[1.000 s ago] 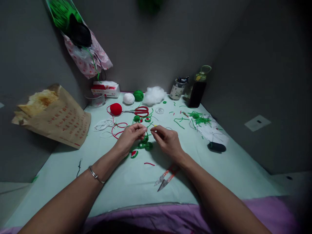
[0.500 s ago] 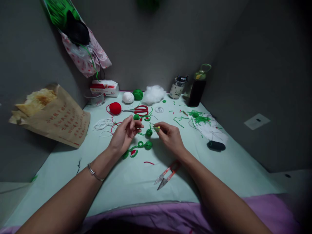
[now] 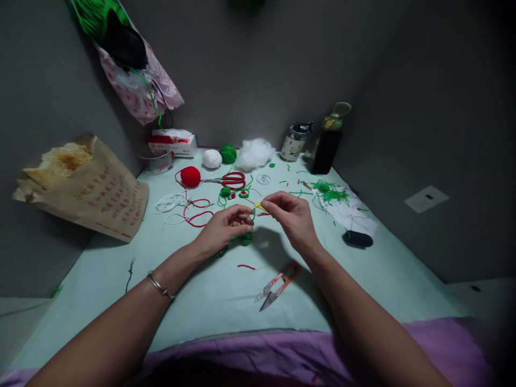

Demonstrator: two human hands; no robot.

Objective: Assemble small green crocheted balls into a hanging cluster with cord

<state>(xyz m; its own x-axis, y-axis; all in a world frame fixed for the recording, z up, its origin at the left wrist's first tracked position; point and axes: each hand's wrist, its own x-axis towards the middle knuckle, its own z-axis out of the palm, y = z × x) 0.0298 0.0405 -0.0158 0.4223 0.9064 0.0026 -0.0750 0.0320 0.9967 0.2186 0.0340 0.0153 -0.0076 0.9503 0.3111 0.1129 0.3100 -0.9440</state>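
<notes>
My left hand (image 3: pixel 226 228) has its fingers closed in a pinch on a strand of green yarn (image 3: pixel 253 214). My right hand (image 3: pixel 291 216) pinches thumb against forefinger where the thin strand reaches its fingertips; anything else inside that pinch is too small to make out. A small yellow piece (image 3: pixel 258 205) shows between the hands, its kind unclear. Under my left hand lie green crocheted pieces (image 3: pixel 245 238), partly hidden. Just beyond the fingers are a small green ball (image 3: pixel 225 192) and a red-and-green crocheted piece (image 3: pixel 244 194).
Orange thread snips (image 3: pixel 278 285) lie near the front, close to a red yarn scrap (image 3: pixel 246 266). Farther back are red-handled scissors (image 3: pixel 234 180), a red yarn ball (image 3: pixel 190 176) and white stuffing (image 3: pixel 255 153). A paper food bag (image 3: pixel 97 193) stands left, a bottle (image 3: pixel 327 142) back right.
My left hand has turned over and moved right, closing in a pinch and covering more of the green pieces. My right hand has lifted slightly; the strand now runs between both hands.
</notes>
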